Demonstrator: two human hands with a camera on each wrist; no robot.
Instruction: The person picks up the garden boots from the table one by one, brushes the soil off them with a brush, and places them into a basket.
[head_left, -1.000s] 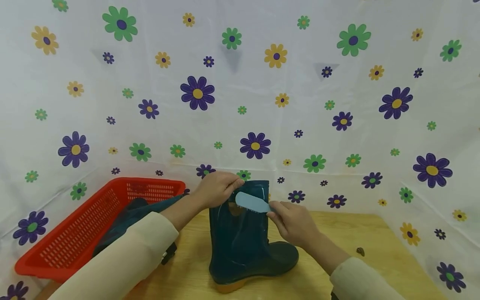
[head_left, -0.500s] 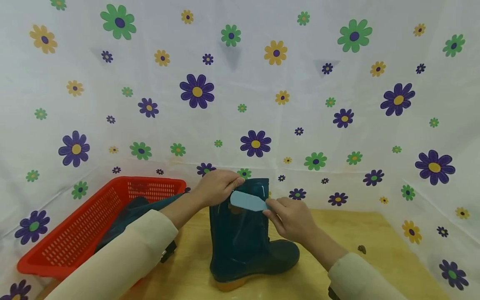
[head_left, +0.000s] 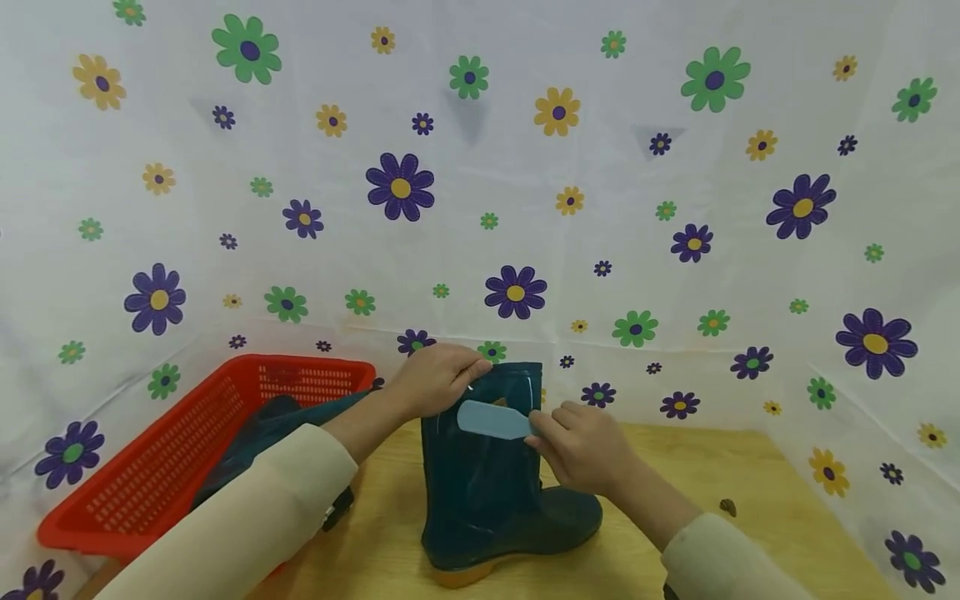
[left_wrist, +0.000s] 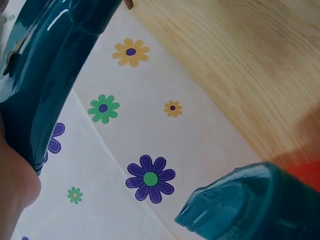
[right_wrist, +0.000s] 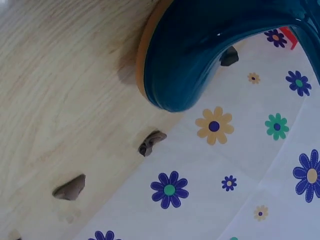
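A dark teal rubber boot (head_left: 487, 492) with a tan sole stands upright on the wooden table, toe to the right. My left hand (head_left: 438, 379) grips the top rim of its shaft. A light blue brush (head_left: 491, 419) lies nearly level against the upper shaft; my right hand (head_left: 585, 446) pinches its handle end. The brush's bristles are hidden behind its back. A brown dirt patch (head_left: 500, 402) shows just above the brush. In the left wrist view, the boot's shaft (left_wrist: 55, 65) crosses the upper left, with part of my left hand (left_wrist: 15, 185) below.
A red plastic basket (head_left: 161, 471) sits at the left with a second teal boot (head_left: 251, 446) in it, under my left forearm. Brown lumps (right_wrist: 151, 143) lie on the table (head_left: 675, 475) right of the boot's toe. A flower-printed white sheet (head_left: 637, 250) surrounds the table's back and sides.
The brush has moved down and slightly left over the upper shaft, in my right hand's grip. My left hand and the boot keep their places.
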